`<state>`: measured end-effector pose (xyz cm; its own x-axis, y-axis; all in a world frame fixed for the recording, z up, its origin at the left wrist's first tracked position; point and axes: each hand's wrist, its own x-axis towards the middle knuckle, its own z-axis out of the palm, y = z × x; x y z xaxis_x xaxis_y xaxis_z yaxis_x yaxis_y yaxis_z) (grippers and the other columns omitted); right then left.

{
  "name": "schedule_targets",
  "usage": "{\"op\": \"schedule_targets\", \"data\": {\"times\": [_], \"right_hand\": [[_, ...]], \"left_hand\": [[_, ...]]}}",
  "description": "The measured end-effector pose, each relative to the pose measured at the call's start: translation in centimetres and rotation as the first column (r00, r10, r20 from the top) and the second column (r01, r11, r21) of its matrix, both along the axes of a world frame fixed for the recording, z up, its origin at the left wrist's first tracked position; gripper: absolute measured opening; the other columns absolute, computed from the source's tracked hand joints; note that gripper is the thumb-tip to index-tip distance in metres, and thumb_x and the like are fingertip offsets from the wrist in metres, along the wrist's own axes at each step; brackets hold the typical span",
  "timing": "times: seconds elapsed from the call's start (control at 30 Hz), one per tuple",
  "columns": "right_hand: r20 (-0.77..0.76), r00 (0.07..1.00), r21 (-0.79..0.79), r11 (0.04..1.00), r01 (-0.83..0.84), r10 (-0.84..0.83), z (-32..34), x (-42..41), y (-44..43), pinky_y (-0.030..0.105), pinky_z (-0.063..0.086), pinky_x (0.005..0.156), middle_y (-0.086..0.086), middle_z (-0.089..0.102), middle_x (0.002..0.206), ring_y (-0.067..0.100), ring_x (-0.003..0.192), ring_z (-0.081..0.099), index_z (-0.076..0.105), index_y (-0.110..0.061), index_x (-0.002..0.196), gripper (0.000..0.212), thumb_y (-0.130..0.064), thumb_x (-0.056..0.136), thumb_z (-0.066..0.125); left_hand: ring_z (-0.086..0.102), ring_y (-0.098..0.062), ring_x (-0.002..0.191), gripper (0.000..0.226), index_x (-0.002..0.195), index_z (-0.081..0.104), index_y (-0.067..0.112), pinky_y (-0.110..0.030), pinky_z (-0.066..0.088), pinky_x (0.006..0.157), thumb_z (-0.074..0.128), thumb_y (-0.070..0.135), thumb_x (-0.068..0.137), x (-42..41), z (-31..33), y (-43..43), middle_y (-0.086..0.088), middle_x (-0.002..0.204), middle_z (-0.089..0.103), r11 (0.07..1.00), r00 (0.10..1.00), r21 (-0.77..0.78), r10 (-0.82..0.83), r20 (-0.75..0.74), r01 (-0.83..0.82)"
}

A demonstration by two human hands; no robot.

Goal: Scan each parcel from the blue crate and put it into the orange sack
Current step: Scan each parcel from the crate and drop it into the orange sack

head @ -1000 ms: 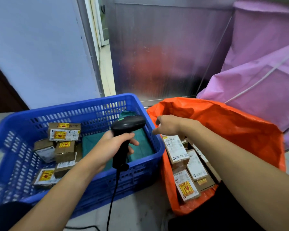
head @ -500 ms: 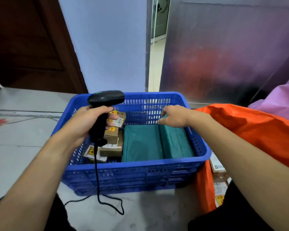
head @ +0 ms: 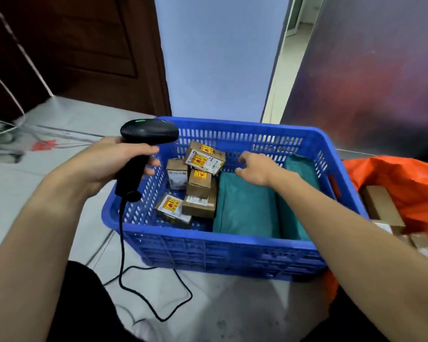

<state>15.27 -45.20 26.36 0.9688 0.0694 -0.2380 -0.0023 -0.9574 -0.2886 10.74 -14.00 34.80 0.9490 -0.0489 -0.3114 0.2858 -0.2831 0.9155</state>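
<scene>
The blue crate (head: pixel 232 253) sits on the floor in front of me. In its left half lie several small cardboard parcels (head: pixel 199 183) with yellow and red labels, and teal bags (head: pixel 247 208) fill the right half. My left hand (head: pixel 109 164) grips a black barcode scanner (head: pixel 147 133) just outside the crate's left wall. My right hand (head: pixel 255 169) hovers empty inside the crate, fingers apart, just right of the topmost parcel (head: pixel 204 157). The orange sack (head: pixel 400 178) stands at the right edge with boxes (head: pixel 381 208) in it.
The scanner's black cable (head: pixel 143 287) trails over the grey floor in front of the crate. A dark wooden door (head: pixel 79 50) is behind on the left, a pale wall in the middle and a reflective metal panel (head: pixel 371 70) on the right.
My view has swung left from the sack to the crate. My right hand left the sack and reached across the crate toward the parcels. The scanner stayed in my left hand.
</scene>
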Motion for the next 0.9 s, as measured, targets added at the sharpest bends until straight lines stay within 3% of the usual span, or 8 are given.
{"op": "schedule_targets", "data": {"times": [0.13,0.43,0.5,0.63,0.77,0.9], "right_hand": [[-0.091,0.996,0.020,1.000,0.020,-0.018,-3.4,1.0,0.7,0.038,0.046,0.096,0.016,0.062,0.136,0.034,0.123,0.058,0.049,-0.009,0.142,0.051,-0.040,0.101,0.056],[-0.118,0.993,-0.047,0.999,0.006,-0.012,-7.6,5.9,1.1,0.043,0.044,0.105,0.019,0.048,0.148,0.037,0.131,0.052,0.039,-0.006,0.147,0.060,-0.041,0.101,0.056],[-0.111,0.994,-0.029,1.000,-0.001,-0.002,-8.2,7.3,1.8,0.044,0.045,0.104,0.018,0.048,0.146,0.037,0.129,0.053,0.037,-0.007,0.149,0.061,-0.040,0.101,0.057],[-0.096,0.995,-0.013,0.999,-0.036,0.035,-9.0,10.0,3.5,0.045,0.043,0.106,0.017,0.045,0.148,0.036,0.133,0.049,0.029,-0.010,0.155,0.070,-0.040,0.100,0.060],[-0.090,0.995,0.001,0.999,-0.044,0.044,-9.7,12.1,4.6,0.047,0.039,0.111,0.016,0.036,0.153,0.037,0.138,0.045,0.024,-0.010,0.157,0.074,-0.035,0.099,0.063],[-0.074,0.997,0.025,1.000,0.017,-0.015,-10.3,14.2,4.7,0.046,0.041,0.109,0.017,0.037,0.151,0.036,0.136,0.046,0.029,-0.005,0.152,0.070,-0.030,0.098,0.066]], "left_hand": [[0.072,-0.023,0.078,0.024,0.113,0.075,0.009,-0.046,0.056,0.095,0.073,0.024,0.094,1.6,-0.5,1.0,-0.015,0.102,0.080,1.000,1.000,0.007,0.002,-0.025,-0.002],[0.070,-0.019,0.066,0.016,0.104,0.074,0.010,-0.033,0.058,0.072,0.074,0.023,0.094,5.3,-3.0,0.0,-0.013,0.090,0.079,0.999,0.998,0.047,0.027,-0.056,-0.024],[0.070,-0.018,0.065,0.015,0.102,0.074,0.009,-0.031,0.061,0.067,0.074,0.022,0.095,6.0,-3.4,-0.5,-0.014,0.089,0.079,1.000,0.998,0.024,0.020,-0.056,-0.018],[0.068,-0.017,0.063,0.019,0.104,0.073,0.006,-0.034,0.061,0.071,0.072,0.024,0.096,7.1,-3.9,-1.5,-0.012,0.087,0.076,0.999,0.997,-0.031,0.019,-0.072,-0.021],[0.063,-0.014,0.057,0.020,0.098,0.069,0.009,-0.026,0.060,0.058,0.064,0.028,0.100,8.3,-3.8,-1.9,-0.007,0.080,0.072,0.984,0.990,-0.170,0.034,-0.136,-0.057],[0.061,-0.011,0.052,0.022,0.093,0.069,0.012,-0.023,0.057,0.052,0.065,0.033,0.098,9.4,-4.0,-1.6,-0.003,0.078,0.072,0.982,0.983,-0.155,0.087,-0.161,-0.112]]}}
